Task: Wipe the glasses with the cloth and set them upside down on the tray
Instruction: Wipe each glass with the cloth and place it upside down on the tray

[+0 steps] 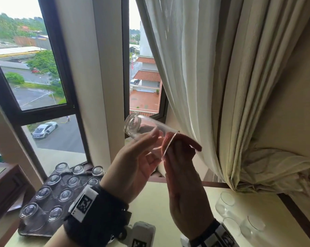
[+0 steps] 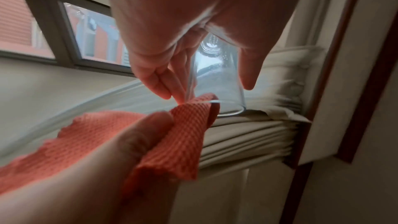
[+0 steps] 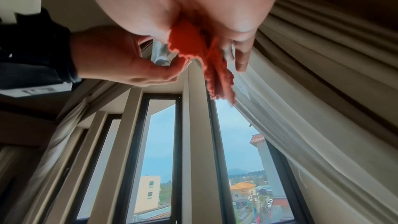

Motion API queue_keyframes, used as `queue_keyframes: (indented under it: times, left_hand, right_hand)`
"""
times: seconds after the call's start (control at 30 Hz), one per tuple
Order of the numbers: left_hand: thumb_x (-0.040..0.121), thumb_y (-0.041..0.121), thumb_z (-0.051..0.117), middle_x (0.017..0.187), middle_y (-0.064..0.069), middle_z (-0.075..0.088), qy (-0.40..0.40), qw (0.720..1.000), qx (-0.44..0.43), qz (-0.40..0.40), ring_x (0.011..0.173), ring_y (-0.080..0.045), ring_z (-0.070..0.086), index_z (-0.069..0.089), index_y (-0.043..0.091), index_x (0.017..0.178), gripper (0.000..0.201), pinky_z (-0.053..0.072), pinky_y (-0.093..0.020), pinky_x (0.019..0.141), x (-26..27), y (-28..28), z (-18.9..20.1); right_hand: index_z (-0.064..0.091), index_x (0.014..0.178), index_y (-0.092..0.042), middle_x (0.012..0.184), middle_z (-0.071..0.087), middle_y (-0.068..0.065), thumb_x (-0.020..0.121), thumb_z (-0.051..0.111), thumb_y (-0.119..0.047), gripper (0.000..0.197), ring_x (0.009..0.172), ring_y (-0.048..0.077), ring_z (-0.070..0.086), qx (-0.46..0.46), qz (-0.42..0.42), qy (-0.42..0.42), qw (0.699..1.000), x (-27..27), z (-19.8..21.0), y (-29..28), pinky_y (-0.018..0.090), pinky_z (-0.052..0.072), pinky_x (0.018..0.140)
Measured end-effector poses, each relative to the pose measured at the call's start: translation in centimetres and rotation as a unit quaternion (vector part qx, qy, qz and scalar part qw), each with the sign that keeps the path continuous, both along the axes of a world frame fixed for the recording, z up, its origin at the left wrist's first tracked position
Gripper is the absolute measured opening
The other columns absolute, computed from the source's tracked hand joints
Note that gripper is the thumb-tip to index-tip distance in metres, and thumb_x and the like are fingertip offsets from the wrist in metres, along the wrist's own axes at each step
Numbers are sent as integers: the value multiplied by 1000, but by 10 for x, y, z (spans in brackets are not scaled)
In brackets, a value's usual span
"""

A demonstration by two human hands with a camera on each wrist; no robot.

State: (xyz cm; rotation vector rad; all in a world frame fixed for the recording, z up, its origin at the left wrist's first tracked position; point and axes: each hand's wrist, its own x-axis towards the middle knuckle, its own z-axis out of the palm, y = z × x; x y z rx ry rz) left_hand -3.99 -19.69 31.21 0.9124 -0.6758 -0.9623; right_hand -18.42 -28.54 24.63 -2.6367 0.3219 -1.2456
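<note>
Glass (image 1: 147, 132) is held up before the window, long axis tilted — base up-left, rim toward the right hand (image 1: 182, 184), which pinches the cloth (image 1: 184, 141) over that rim. Left hand (image 1: 132, 168) grips the wall; tray (image 1: 33, 230) lies down-left, nearer it.

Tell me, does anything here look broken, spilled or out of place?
Nothing stands out. The left hand holds a clear glass tilted in the air while the right hand presses the orange cloth over its rim. Wiped glasses stand upside down on the tray; others wait upright on the right.
</note>
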Motion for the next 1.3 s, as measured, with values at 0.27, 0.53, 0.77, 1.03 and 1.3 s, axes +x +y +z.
queue_keyframes:
  times: [0.27,0.53,0.77,1.03,1.3]
  left_hand:
    - [80,30,83,121,-17,75,-94,994,53,-18,116,-32,74,58,15,138,64,53,-50,112,0,-8,-3]
    - [97,40,70,118,-29,71,-17,995,91,-46,106,-39,71,75,12,120,37,53,-52,109,-1,-14,-13]
    - [96,42,59,102,-17,77,73,993,79,-51,90,-29,75,63,13,127,42,63,-37,82,3,-17,-14]
    - [86,40,78,122,-30,70,-21,995,94,-31,98,-32,71,57,4,134,63,61,-38,93,5,-19,-27]
    - [84,20,75,121,-16,77,-20,997,53,-57,111,-31,75,58,12,137,56,60,-29,90,-5,-13,-48]
  right_hand:
    - [39,154,-28,159,37,-2,106,40,-35,49,143,24,41,-12,-41,94,995,-3,15,-2,49,45,107]
    - [51,138,-23,133,62,-3,99,54,-34,41,107,18,66,27,9,51,998,-8,14,-8,35,58,87]
    - [69,131,-19,136,65,0,103,52,-39,38,110,25,67,-74,-34,-12,997,-20,19,-12,39,57,90]
    - [48,149,-30,147,55,-8,99,53,-36,51,105,20,70,-17,-64,108,992,-11,7,-8,32,60,86]
    - [47,91,-27,61,64,-1,79,48,-35,14,50,21,57,67,-75,123,987,-3,18,2,23,40,46]
